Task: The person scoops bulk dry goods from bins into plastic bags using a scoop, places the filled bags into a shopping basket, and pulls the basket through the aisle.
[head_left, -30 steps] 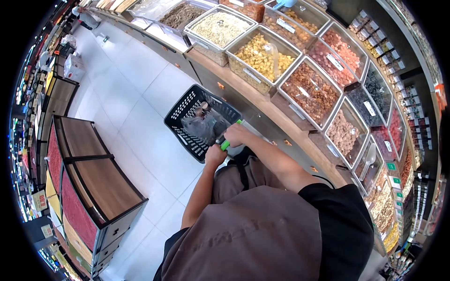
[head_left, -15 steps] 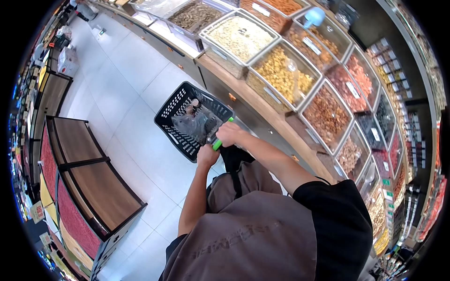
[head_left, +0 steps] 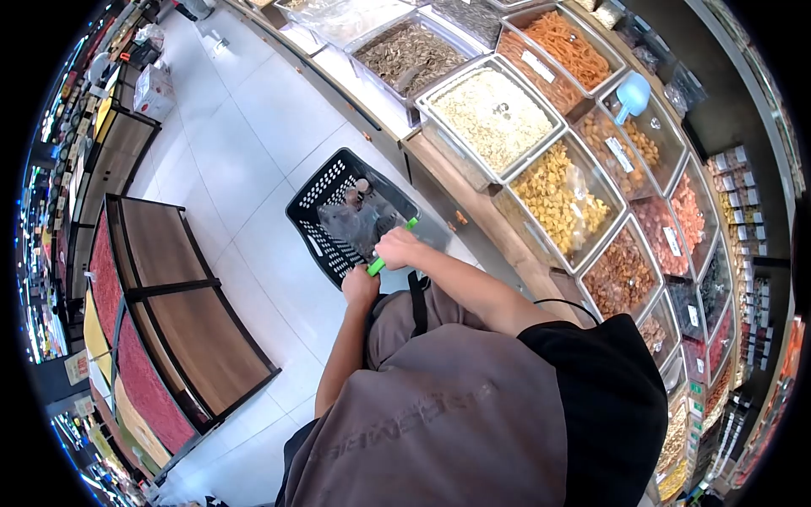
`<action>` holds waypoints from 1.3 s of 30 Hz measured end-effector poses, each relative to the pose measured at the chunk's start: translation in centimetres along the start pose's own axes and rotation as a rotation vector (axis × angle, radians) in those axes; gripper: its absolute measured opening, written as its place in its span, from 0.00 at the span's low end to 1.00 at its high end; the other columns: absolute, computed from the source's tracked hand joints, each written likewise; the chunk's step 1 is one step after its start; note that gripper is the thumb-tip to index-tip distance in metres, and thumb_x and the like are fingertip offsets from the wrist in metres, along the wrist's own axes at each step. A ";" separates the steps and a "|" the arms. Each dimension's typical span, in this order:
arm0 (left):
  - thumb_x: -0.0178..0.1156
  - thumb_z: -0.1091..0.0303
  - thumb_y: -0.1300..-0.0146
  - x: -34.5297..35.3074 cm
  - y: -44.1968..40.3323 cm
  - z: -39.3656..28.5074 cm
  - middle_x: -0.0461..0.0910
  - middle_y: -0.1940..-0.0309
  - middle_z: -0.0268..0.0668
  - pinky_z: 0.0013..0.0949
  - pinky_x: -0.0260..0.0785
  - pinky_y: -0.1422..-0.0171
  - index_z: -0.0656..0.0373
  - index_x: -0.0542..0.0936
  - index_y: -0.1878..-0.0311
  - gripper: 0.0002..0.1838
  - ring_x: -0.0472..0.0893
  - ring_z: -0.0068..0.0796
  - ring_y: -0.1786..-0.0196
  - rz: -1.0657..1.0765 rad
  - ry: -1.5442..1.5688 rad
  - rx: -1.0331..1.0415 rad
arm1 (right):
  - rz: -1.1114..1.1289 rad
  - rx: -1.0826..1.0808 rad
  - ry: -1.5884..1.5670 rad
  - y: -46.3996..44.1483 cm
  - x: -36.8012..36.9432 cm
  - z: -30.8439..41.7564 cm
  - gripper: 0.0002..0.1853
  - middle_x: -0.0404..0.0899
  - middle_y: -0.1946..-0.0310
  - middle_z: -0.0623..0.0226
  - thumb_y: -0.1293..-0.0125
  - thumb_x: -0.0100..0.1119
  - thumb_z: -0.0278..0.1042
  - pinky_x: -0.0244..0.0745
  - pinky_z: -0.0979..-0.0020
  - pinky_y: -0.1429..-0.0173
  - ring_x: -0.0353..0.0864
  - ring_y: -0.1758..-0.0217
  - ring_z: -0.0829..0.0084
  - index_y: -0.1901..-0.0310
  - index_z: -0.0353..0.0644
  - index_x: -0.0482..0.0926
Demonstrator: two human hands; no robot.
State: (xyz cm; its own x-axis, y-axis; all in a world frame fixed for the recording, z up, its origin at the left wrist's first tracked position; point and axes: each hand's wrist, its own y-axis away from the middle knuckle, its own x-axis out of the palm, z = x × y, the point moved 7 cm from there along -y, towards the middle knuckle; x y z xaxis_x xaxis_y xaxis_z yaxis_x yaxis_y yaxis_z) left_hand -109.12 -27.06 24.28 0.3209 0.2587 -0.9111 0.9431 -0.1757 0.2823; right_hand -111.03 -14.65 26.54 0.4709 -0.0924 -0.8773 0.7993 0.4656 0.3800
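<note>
Ahead of my body, a black perforated shopping basket [head_left: 313,196] sits low over the tiled floor, with a green handle [head_left: 376,267] on its near side. My left hand [head_left: 361,286] is closed around the handle's lower-left end. Higher up and to the right, my right hand [head_left: 397,247] grips the same handle, and a bit of green shows past its fingers. A greyish plastic bag [head_left: 345,221] with dark contents lies inside the basket. Beside it are small pinkish-brown items [head_left: 361,187], too small to name. What carries the basket is hidden beneath it.
Along the right runs a wooden-edged counter [head_left: 443,166] with bins of oats [head_left: 490,114], yellow dried pieces [head_left: 553,198] and other dry goods. A blue scoop [head_left: 632,95] rests on one bin. A dark-framed wooden display [head_left: 198,334] stands left. White boxes [head_left: 154,91] lie farther off.
The counter bins and the left display have shifted right and slightly down in view. Both hands keep their hold on the basket handle.
</note>
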 end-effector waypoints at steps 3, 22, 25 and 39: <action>0.62 0.57 0.44 -0.7 -2.7 0.7 0.85 0.66 0.51 0.49 0.77 0.51 0.57 0.87 0.63 0.15 0.85 0.52 0.60 0.105 -0.037 -0.007 | -0.040 -0.024 -0.011 -1.9 -1.4 -0.4 0.10 0.87 0.69 0.55 0.52 0.62 0.35 0.82 0.59 0.57 0.88 0.61 0.57 0.70 0.42 0.88; 0.64 0.54 0.44 -7.2 -18.5 6.8 0.85 0.64 0.54 0.50 0.77 0.47 0.59 0.87 0.61 0.17 0.85 0.53 0.57 0.245 0.017 0.064 | -0.063 -0.017 -0.019 -18.0 -8.4 -3.1 0.09 0.85 0.74 0.54 0.56 0.61 0.35 0.81 0.56 0.60 0.86 0.66 0.54 0.76 0.41 0.85; 0.64 0.54 0.44 -8.4 -21.1 8.0 0.85 0.63 0.53 0.49 0.77 0.47 0.60 0.87 0.61 0.17 0.85 0.53 0.56 0.271 0.034 0.075 | -0.038 0.019 -0.014 -20.7 -9.9 -3.3 0.09 0.85 0.73 0.53 0.56 0.61 0.35 0.81 0.56 0.59 0.86 0.65 0.53 0.75 0.41 0.86; 0.63 0.56 0.45 -12.4 -29.9 12.1 0.85 0.60 0.55 0.49 0.78 0.47 0.63 0.85 0.60 0.19 0.85 0.53 0.54 0.324 0.034 0.167 | 0.033 0.153 -0.003 -29.4 -13.9 -3.8 0.11 0.86 0.67 0.52 0.52 0.62 0.36 0.81 0.57 0.55 0.87 0.59 0.54 0.70 0.40 0.87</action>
State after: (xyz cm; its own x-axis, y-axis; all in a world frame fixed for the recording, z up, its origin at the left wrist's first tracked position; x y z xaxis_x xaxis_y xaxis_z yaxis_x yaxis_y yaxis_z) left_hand -142.31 -36.52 23.47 0.6062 0.1949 -0.7711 0.7655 -0.4059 0.4992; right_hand -142.47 -23.69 26.51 0.4987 -0.0816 -0.8629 0.8307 0.3290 0.4490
